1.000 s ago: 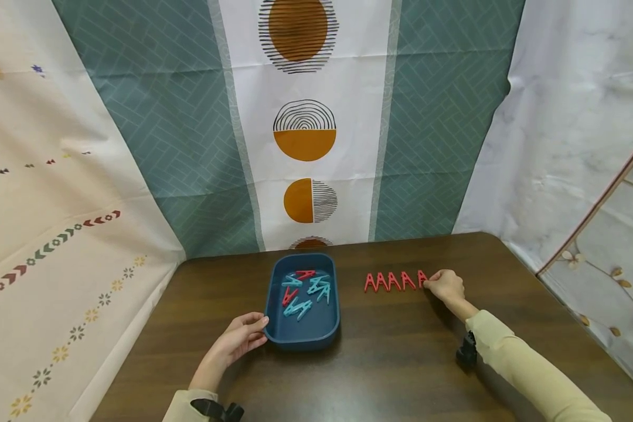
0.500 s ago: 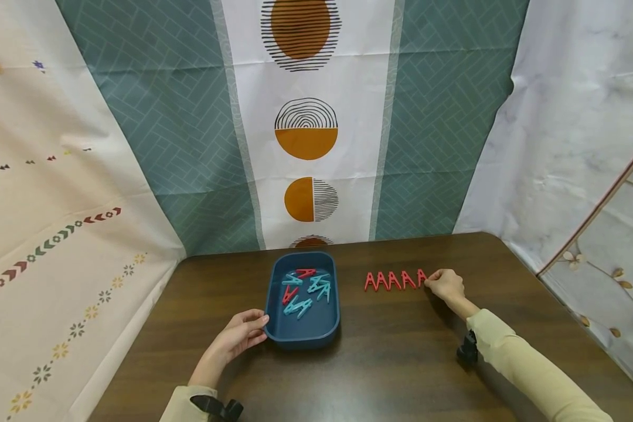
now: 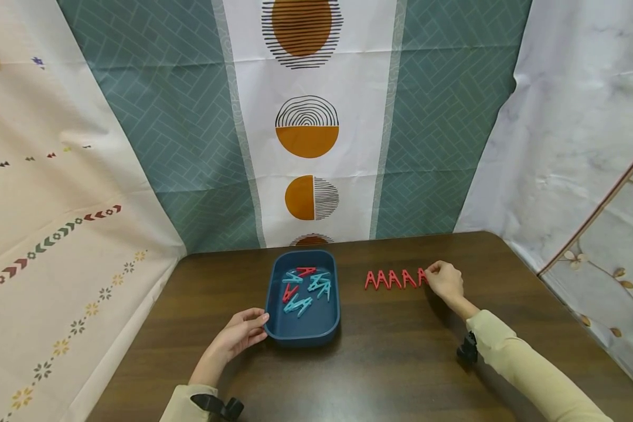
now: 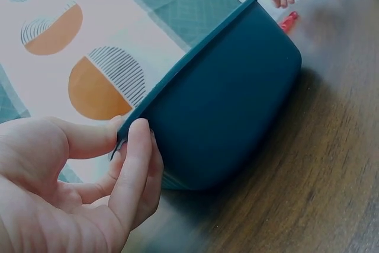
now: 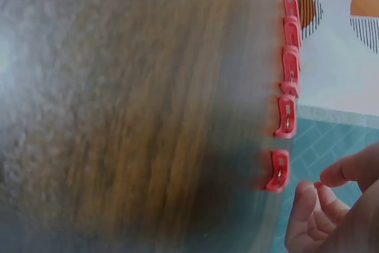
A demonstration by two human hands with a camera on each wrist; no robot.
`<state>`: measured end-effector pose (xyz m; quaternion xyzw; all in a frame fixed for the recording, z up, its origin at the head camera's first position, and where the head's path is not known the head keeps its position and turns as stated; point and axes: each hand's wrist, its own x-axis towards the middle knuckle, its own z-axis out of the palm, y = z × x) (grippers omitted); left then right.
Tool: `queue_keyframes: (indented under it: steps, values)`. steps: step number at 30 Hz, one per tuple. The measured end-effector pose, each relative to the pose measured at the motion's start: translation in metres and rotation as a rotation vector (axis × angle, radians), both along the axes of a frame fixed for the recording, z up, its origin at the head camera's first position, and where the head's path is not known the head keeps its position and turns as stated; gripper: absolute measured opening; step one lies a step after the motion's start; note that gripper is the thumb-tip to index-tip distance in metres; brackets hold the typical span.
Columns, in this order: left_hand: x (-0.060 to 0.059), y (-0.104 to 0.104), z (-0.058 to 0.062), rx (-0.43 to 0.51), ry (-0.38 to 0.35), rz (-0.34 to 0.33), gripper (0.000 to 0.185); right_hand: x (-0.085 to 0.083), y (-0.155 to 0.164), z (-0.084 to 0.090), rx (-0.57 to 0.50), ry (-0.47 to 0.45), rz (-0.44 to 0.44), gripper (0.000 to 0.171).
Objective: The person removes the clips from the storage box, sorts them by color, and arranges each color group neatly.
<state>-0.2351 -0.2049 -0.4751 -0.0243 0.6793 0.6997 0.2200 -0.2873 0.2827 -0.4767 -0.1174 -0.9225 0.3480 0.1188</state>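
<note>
A dark blue tray (image 3: 302, 329) sits on the brown table and holds several teal and red clothes pegs (image 3: 302, 290). My left hand (image 3: 257, 324) holds the tray's near left corner; in the left wrist view the thumb and fingers (image 4: 137, 146) pinch the rim of the tray (image 4: 231, 99). To the tray's right, several red pegs (image 3: 392, 279) stand in a row. My right hand (image 3: 431, 271) is at the row's right end. In the right wrist view its loosely curled fingers (image 5: 317, 183) hover just off the last peg (image 5: 277, 171) and hold nothing.
Patterned cloth hangs behind the table (image 3: 390, 363) and on both sides, touching its far edge. The table's right corner is rounded. Bare wood lies in front of the tray and the peg row. A black wrist mount (image 3: 466, 349) sits under my right sleeve.
My right hand has drawn its fingers slightly up and off the last red peg, which stays in the row. The left hand and tray have not moved.
</note>
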Motion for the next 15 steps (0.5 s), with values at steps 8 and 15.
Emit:
queue_keyframes:
  steps: [8,15]
  values:
    - [0.001,0.001,-0.001,0.009,0.001,0.003,0.037,-0.001,-0.014,0.001,0.009,0.088,0.044,0.017]
    - [0.001,0.000,0.000,0.011,-0.001,0.007,0.040,0.000,-0.023,0.005,0.018,0.133,0.065,0.016]
